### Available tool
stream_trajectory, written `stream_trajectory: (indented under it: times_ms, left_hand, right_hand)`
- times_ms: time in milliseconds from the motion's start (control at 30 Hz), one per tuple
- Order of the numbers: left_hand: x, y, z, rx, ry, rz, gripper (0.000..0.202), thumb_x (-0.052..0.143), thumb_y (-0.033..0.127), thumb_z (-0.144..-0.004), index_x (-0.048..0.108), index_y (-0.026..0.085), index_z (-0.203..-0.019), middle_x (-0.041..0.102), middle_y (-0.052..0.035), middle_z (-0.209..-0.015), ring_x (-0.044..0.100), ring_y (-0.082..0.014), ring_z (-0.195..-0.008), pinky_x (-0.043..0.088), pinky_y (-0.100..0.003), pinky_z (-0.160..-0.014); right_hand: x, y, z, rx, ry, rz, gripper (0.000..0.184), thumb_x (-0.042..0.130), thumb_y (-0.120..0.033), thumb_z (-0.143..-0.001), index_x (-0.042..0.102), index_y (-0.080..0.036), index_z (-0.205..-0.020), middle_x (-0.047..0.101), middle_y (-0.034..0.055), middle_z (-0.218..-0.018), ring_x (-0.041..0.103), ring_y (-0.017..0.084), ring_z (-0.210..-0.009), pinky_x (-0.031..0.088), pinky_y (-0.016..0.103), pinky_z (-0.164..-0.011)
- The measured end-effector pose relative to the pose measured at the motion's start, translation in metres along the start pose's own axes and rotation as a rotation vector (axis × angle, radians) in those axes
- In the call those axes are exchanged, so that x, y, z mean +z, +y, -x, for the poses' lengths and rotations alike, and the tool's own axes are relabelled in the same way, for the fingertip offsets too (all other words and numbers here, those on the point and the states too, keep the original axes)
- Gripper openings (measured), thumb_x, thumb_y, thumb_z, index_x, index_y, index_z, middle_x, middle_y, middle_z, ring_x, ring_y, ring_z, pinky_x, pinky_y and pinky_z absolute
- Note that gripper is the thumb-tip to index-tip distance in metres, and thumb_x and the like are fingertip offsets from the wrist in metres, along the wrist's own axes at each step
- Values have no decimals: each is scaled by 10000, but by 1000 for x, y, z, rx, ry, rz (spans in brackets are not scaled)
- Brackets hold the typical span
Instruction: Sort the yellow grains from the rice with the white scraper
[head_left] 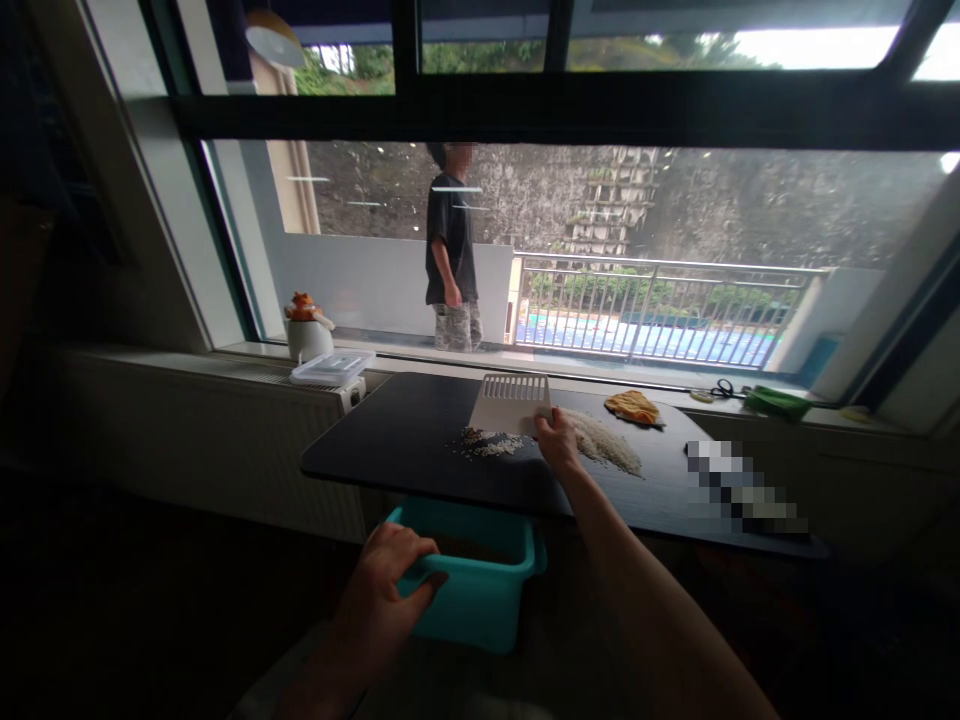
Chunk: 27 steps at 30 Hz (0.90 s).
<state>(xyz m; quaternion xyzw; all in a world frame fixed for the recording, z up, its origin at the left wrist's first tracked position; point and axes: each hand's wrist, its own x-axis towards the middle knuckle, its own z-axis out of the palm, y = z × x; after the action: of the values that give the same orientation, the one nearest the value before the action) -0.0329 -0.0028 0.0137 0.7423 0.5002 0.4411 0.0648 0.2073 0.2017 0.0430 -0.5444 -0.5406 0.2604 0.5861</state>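
Observation:
My right hand (pixel 559 436) grips a white slotted scraper (pixel 511 403) that stands on a dark table (pixel 405 440). White grains (pixel 600 440) lie spread to the right of the scraper, and a smaller scatter (pixel 487 443) lies in front of it on the left. My left hand (pixel 390 590) is closed on the rim of a teal plastic bin (pixel 480 580), held below the table's near edge.
An orange cloth (pixel 634 406) lies on the table's far side. A white mug with an orange figure (pixel 307 330) and a clear lidded box (pixel 334 368) sit on the sill at left. Scissors (pixel 724 388) and a green item (pixel 776 402) lie at right. A person (pixel 452 260) stands outside on the balcony.

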Motion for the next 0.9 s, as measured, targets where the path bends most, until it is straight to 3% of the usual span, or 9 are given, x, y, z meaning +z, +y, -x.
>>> stream_trajectory:
  times_ms: [400,633,900]
  left_hand:
    - [-3,5,0,-6,2,8,11,673,227,-774,672,229,-785,669,-2,-734,611,-221,-778,505,-356,-773]
    - [-3,7,1,-26,-20,21,8,666,227,-781,666,230,-788,667,-5,-750,604,-223,-800,502,-360,-788]
    - [-2,7,1,-13,-32,21,10,671,218,-779,666,226,-784,656,-2,-737,604,-219,-784,502,-359,-767]
  right_hand:
    - [-30,-4,24,118,56,-102,246,546,-370,-639,615,-209,-812,675,74,-827,642,261,-771,537,323,-560]
    - [-48,-3,33,150,82,-110,284,545,-343,-637,617,-197,-870,664,58,-813,633,238,-763,539,314,-573]
    - [-44,-9,34,172,45,-150,314,560,-354,-632,633,-171,-876,671,62,-823,637,230,-757,532,294,-551]
